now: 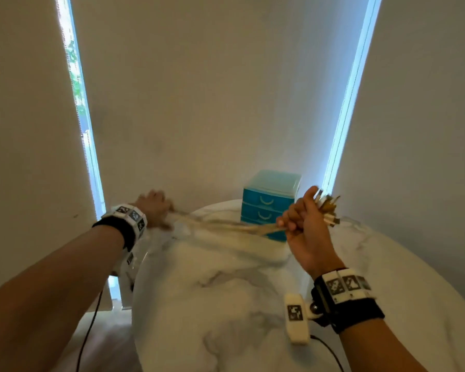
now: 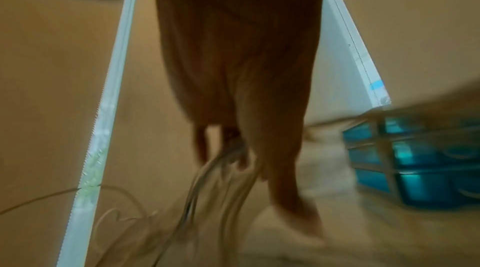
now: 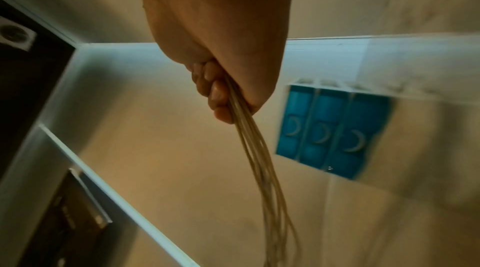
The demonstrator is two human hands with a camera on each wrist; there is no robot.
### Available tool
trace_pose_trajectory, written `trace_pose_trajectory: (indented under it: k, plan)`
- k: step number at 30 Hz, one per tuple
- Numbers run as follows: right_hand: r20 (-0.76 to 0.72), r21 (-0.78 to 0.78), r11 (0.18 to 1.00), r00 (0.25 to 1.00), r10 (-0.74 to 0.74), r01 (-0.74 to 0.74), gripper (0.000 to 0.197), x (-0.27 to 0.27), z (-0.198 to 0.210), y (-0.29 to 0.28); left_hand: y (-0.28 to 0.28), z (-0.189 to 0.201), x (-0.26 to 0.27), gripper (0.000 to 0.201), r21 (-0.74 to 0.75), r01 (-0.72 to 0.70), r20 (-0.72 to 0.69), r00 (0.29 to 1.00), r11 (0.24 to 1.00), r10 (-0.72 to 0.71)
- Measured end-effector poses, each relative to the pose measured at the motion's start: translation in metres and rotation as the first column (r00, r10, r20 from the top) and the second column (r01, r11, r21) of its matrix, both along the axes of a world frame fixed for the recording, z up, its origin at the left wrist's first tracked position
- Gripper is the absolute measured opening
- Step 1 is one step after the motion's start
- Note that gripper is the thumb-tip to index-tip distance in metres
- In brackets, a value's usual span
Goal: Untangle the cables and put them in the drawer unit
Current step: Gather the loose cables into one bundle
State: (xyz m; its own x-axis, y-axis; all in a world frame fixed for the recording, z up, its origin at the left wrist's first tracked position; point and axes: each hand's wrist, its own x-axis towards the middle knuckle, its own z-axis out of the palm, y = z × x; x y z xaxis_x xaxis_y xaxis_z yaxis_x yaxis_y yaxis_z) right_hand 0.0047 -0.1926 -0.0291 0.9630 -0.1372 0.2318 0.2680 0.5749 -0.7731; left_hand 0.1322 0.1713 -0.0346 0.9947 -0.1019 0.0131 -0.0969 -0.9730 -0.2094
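Above the marbled desk [image 1: 226, 291], a bundle of pale cables [image 1: 226, 225] stretches between both hands. Right hand [image 1: 306, 226] fisted around one end, plugs [image 1: 326, 208] sticking out above the fingers. Left hand [image 1: 153, 208] closed on the other end, blurred; loose lengths trail below it. Blue drawer unit [image 1: 269, 202] stands at the desk's far edge behind the cables, all three drawers shut.
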Motion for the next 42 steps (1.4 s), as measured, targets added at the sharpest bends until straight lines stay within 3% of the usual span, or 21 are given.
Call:
trace_pose_trajectory:
  k: [2,3,5,7,9,10,11,12,13,15,17,19,21,23,28,33,35,38,41,42]
  plan:
    - [-0.071,-0.005,1.0,0.997,-0.025,0.024,0.054,0.001,-0.025,-0.008,-0.015,-0.016,-0.004,0.128,0.135,-0.051,-0.313,0.946,0.99,0.091]
    - [-0.093,0.007,0.999,0.995,-0.034,0.035,0.053,0.002,-0.035,-0.012,-0.026,-0.014,-0.006,0.138,0.166,-0.017,-0.368,0.927,0.986,0.078]
    - [-0.121,0.033,0.999,0.992,-0.037,0.042,0.054,0.002,-0.048,-0.017,-0.056,-0.003,-0.011,0.128,0.104,0.028,-0.344,0.939,0.994,0.01]
    - [-0.12,0.059,0.997,0.992,-0.032,0.039,0.055,0.004,-0.058,-0.02,-0.1,0.009,-0.022,0.101,-0.065,0.144,-0.224,0.962,0.987,-0.155]
    - [-0.108,0.092,0.995,0.994,-0.036,0.046,0.056,0.007,-0.061,-0.021,-0.151,0.014,-0.039,0.067,-0.389,0.317,-0.102,0.919,0.865,-0.382]
    - [-0.099,0.109,0.993,0.994,-0.041,0.052,0.057,0.01,-0.062,-0.022,-0.178,0.01,-0.048,0.053,-0.591,0.334,-0.073,0.884,0.734,-0.461]
    - [-0.088,0.122,0.991,0.995,-0.046,0.057,0.058,0.012,-0.061,-0.024,-0.201,0.006,-0.058,0.057,-0.735,0.304,-0.07,0.855,0.607,-0.514]
    - [-0.078,0.118,0.991,0.995,-0.061,0.07,0.059,0.013,-0.061,-0.027,-0.222,0.002,-0.069,0.074,-0.8,0.253,-0.103,0.836,0.545,-0.54]
    - [-0.075,0.085,0.992,0.993,-0.088,0.094,0.059,0.014,-0.061,-0.03,-0.239,-0.006,-0.076,0.087,-0.814,0.219,-0.155,0.811,0.538,-0.564]
    - [-0.109,-0.018,0.99,0.984,-0.138,0.137,0.057,0.015,-0.064,-0.036,-0.262,-0.022,-0.08,0.099,-0.813,0.185,-0.224,0.777,0.552,-0.589]
    - [-0.149,-0.03,0.987,0.975,-0.162,0.16,0.055,0.014,-0.068,-0.043,-0.272,-0.036,-0.078,0.104,-0.818,0.179,-0.209,0.794,0.547,-0.571]
    - [-0.175,0.139,0.974,0.972,-0.155,0.18,0.048,0.015,-0.068,-0.05,-0.275,-0.046,-0.076,0.093,-0.814,0.215,-0.146,0.824,0.54,-0.548]
    - [-0.2,0.41,0.896,0.975,-0.094,0.17,0.043,0.016,-0.065,-0.055,-0.277,-0.052,-0.078,0.08,-0.795,0.262,-0.122,0.814,0.546,-0.568]
    - [-0.206,0.513,0.848,0.978,-0.026,0.131,0.047,0.015,-0.063,-0.058,-0.278,-0.051,-0.084,0.072,-0.737,0.303,-0.149,0.799,0.605,-0.582]
    - [-0.215,0.371,0.912,0.972,-0.097,0.174,0.053,0.008,-0.054,-0.081,-0.243,-0.044,-0.079,0.076,-0.509,0.339,-0.225,0.835,0.791,-0.502]
    - [-0.291,0.34,0.858,0.91,-0.294,0.386,0.048,0.008,-0.046,-0.11,-0.18,-0.034,-0.068,0.09,-0.488,0.196,-0.196,0.925,0.851,-0.325]
    - [-0.317,0.315,0.837,0.881,-0.352,0.448,0.047,0.005,-0.044,-0.127,-0.158,-0.033,-0.06,0.085,-0.482,0.133,-0.158,0.959,0.866,-0.236]
    - [-0.369,0.262,0.886,0.888,-0.274,0.382,0.048,0.009,-0.048,-0.133,-0.145,-0.03,-0.053,0.054,-0.409,0.15,-0.031,0.983,0.9,-0.179]
    - [-0.513,0.258,0.941,0.856,-0.059,0.22,0.047,0.012,-0.062,-0.124,-0.147,-0.027,-0.049,0.045,-0.451,0.115,0.053,0.993,0.885,-0.102]
    - [-0.549,0.223,0.965,0.836,0.008,0.137,0.061,0.009,-0.066,-0.123,-0.146,-0.023,-0.049,0.044,-0.447,0.097,0.077,0.995,0.889,-0.07]
